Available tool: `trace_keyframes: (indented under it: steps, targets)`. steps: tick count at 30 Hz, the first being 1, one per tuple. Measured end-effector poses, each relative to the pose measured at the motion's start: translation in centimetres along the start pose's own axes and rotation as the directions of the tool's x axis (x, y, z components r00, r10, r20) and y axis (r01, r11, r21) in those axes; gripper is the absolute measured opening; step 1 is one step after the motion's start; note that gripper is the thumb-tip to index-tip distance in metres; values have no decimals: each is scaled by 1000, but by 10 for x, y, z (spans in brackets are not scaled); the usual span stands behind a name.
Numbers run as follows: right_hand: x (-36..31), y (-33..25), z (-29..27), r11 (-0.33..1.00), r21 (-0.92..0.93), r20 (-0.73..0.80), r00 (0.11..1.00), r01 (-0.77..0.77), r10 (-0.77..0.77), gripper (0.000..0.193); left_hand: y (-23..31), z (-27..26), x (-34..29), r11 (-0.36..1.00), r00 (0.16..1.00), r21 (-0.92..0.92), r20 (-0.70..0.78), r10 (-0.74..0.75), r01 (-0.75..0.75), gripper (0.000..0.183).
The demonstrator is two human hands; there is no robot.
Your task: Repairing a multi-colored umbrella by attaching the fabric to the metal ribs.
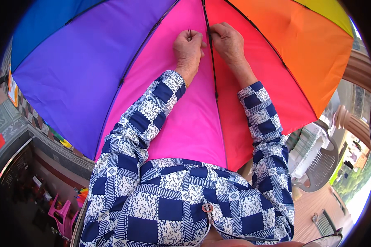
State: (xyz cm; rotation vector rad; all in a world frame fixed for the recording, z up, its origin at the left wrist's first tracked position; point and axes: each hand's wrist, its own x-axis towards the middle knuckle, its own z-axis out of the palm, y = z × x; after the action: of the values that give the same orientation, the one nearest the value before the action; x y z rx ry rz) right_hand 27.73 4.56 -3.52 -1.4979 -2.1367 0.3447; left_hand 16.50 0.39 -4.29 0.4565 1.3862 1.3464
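An opened umbrella point(181, 123) with rainbow panels spreads in front of me, its inner side with the black ribs facing me. My left hand point(188, 51) is closed over the pink panel, just left of a black rib point(214, 78). Two thin dark metal points of a small tool point(189, 33) stick up out of this fist; its kind is hidden by the fingers. On the red side of the same rib, my right hand point(228, 43) is closed in a pinch, fingertips against the rib. Whatever lies between those fingertips is too small to make out.
Other black ribs point(272, 45) run across the purple, red and orange panels. At the right stands a grey perforated plastic chair point(322, 162) with pale cloth beside it. A pink plastic stool point(63, 216) is at the lower left, below a grey ledge point(59, 148).
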Motion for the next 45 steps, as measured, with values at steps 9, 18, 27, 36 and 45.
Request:
trace_keyframes:
  steps: [9,18,27,36,45]
  targets:
    - [-5,5,1,986,163,-46,998,-25,33,7,9,4,1,998,997,59,67,-37,34,9]
    - [-6,4,0,988,152,-61,998,-20,29,8,8,7,4,998,996,63,90,-22,16,13]
    - [-6,3,-4,999,44,-2,1000,25,-24,10,9,1,2,998,994,18,90,-59,58,11]
    - [-6,3,-6,1000,2,44,999,0,0,9,10,0,2,997,993,8,90,-74,74,10]
    - [-9,4,-9,1000,-16,73,997,-26,27,7,4,-1,4,996,993,37,83,-78,76,10]
